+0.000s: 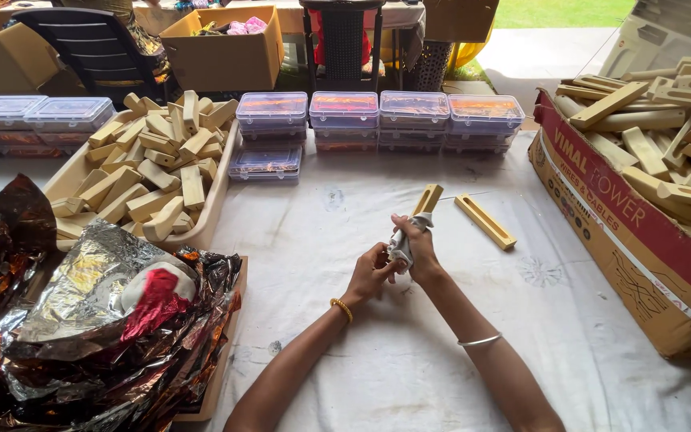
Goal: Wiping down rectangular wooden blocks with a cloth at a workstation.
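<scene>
My right hand (417,250) grips a pale wooden stick-shaped piece (426,200) by its lower end, which is wrapped in a white covering (401,244). The stick's upper end points away from me. My left hand (371,274) pinches the white covering at the bottom of the same piece. A second wooden bar with a slot along it (485,222) lies flat on the white cloth (409,352) just right of my hands. A gold bangle sits on my left wrist and a silver one on my right.
A tray (216,200) heaped with wooden pieces stands at the left. A red-and-tan carton (625,240) full of similar pieces lies at the right. Stacks of clear plastic lidded boxes (377,120) line the back. Crumpled foil wrappers (97,320) pile at the near left.
</scene>
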